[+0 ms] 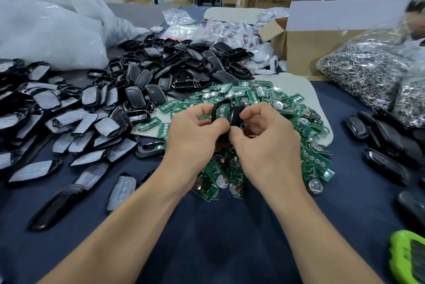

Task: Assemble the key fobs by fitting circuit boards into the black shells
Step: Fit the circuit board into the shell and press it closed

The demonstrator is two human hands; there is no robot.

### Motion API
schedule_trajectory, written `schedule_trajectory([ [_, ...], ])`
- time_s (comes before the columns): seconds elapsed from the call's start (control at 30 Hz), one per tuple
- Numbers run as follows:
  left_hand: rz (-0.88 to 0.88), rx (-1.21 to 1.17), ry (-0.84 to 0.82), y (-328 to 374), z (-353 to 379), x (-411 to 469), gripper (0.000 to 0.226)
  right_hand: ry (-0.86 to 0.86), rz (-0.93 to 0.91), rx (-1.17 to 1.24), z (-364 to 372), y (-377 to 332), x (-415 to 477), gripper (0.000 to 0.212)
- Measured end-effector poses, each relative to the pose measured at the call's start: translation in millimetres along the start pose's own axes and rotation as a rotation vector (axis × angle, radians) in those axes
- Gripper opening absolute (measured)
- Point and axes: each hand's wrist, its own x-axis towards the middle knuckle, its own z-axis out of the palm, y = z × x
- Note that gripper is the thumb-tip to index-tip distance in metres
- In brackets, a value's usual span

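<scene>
My left hand grips a black shell half that has a green circuit board showing inside it. Beside it, my right hand pinches a second black shell half against the first. Both hands hover over a heap of green circuit boards with round coin cells. A pile of black shell halves lies behind the boards. More shell halves with grey film cover the left of the table.
Finished black fobs lie at the right. Bags of metal rings and a cardboard box stand at the back right, white plastic bags at the back left. A green object sits at the lower right corner.
</scene>
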Motion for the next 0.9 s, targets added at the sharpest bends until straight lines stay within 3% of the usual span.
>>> schedule_trajectory([
  [0.27,-0.049,-0.05,-0.082,3,-1,-2,0.009,-0.045,0.012,0.092,-3,3,2,0.026],
  [0.37,-0.073,-0.116,-0.12,5,-2,-1,0.011,-0.073,0.184,0.333,-5,4,5,0.025],
  [0.47,-0.116,-0.245,-0.155,10,-6,1,0.015,-0.161,0.413,0.772,-13,3,13,0.027],
  [0.57,-0.155,-0.353,-0.167,15,-11,4,0.015,-0.319,0.585,1.108,-22,5,19,0.047],
  [0.63,-0.169,-0.39,-0.152,17,-13,5,0.016,-0.396,0.637,1.213,-24,6,20,0.057],
  [0.9,-0.099,-0.253,-0.049,17,-17,5,0.015,-0.547,0.677,1.349,-28,7,20,0.046],
])
